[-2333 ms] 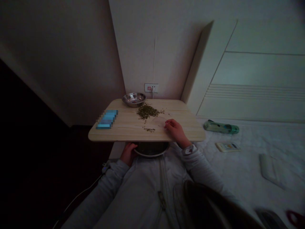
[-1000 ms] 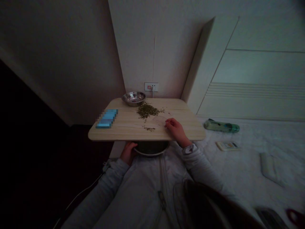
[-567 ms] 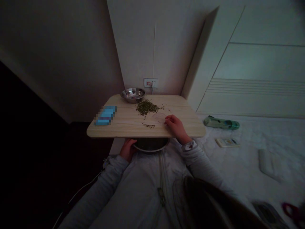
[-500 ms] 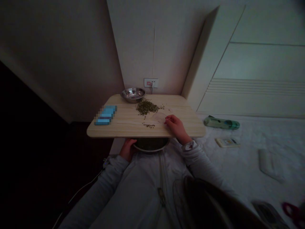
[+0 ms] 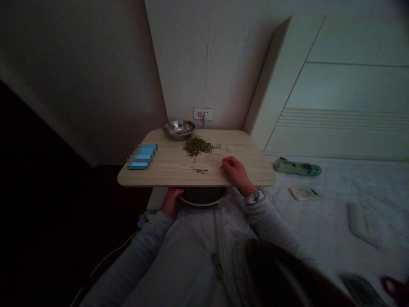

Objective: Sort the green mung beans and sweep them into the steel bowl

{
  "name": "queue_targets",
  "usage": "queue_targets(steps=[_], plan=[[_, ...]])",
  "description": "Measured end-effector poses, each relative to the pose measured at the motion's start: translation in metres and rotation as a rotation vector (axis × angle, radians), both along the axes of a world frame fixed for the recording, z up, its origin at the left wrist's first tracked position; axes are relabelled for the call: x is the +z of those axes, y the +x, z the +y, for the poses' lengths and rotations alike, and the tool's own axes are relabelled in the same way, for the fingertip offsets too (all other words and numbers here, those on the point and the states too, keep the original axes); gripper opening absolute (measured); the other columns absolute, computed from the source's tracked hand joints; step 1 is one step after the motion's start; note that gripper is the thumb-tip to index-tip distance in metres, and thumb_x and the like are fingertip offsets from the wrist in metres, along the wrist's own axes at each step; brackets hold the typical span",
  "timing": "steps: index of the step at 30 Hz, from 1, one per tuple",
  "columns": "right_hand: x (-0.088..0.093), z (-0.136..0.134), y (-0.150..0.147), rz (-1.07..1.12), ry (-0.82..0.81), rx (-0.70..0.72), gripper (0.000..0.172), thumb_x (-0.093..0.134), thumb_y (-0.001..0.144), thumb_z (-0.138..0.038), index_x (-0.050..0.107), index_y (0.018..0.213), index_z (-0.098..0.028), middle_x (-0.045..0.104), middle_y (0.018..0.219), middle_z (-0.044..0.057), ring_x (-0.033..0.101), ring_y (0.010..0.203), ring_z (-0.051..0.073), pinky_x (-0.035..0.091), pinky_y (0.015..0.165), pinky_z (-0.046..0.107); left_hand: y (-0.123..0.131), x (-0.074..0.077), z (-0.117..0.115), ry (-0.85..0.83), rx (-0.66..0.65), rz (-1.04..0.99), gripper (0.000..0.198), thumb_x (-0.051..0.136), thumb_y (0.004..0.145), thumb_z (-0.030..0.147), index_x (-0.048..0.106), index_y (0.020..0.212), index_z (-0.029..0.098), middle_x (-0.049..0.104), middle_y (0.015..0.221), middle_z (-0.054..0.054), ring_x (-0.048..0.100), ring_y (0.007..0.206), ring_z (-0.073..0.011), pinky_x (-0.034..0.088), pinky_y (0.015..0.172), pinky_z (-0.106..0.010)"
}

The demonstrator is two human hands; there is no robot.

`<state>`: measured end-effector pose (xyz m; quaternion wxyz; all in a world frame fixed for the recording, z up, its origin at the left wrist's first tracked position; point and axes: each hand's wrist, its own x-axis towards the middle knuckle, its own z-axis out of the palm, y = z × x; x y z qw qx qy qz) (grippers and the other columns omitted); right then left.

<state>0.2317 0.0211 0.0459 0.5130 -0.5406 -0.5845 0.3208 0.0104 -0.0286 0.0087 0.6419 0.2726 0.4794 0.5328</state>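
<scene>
My right hand (image 5: 235, 170) rests over the right part of a wooden tabletop (image 5: 172, 170), fingertips pinched together. From them a thin, pale, see-through curved thing (image 5: 213, 157) reaches left over the wood; whether it is a loop or a clear disc I cannot tell. Beyond it lies a pile of small green beans or grains (image 5: 196, 146), with a few strays (image 5: 200, 170) nearer the front edge. Below that edge, my left hand (image 5: 172, 201) grips the left side of a metal bowl (image 5: 204, 205) at my lap. The tabletop covers the bowl's far side.
A shiny steel bowl (image 5: 179, 130) stands at the tabletop's back left, and a blurred-out blue phone-like thing (image 5: 142, 157) lies at its left. A green bottle (image 5: 297, 167) and a pale phone-shaped object (image 5: 305, 193) are on the white bedding (image 5: 326, 234). A wall socket (image 5: 203, 114) is behind.
The whole view has shifted down very slightly. Both hands keep their places, and the pile looks the same.
</scene>
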Motion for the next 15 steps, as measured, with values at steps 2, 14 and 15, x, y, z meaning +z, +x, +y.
queue_targets(steps=[2,14,15], plan=[[-0.0005,0.0004,0.0001,0.003,0.005,0.006,0.019,0.046,0.065,-0.034,0.049,0.075,-0.018,0.055,0.06,-0.002,0.051,0.059,0.011,0.039,0.059,0.025,-0.0002,-0.001,-0.0004,-0.012,0.005,0.0,0.009,0.056,0.05,0.019,0.052,0.058,0.018,0.053,0.059,0.004,0.052,0.061,-0.0127,0.04,0.047,-0.022],[-0.0004,-0.0005,-0.0001,-0.002,0.01,0.002,0.019,0.046,0.066,-0.034,0.049,0.076,-0.018,0.055,0.06,-0.001,0.051,0.058,0.011,0.038,0.058,0.025,0.0003,0.0021,0.0014,-0.04,0.008,-0.018,0.013,0.057,0.049,0.018,0.052,0.061,0.018,0.055,0.064,0.002,0.052,0.064,-0.0137,0.042,0.048,-0.023],[-0.0002,-0.0007,-0.0001,-0.001,0.009,0.002,0.019,0.046,0.066,-0.034,0.049,0.076,-0.018,0.055,0.06,-0.001,0.051,0.058,0.011,0.038,0.058,0.025,0.0,0.001,0.0014,-0.041,0.003,-0.022,0.013,0.057,0.049,0.018,0.052,0.062,0.017,0.055,0.064,0.003,0.052,0.064,-0.0135,0.042,0.048,-0.023]])
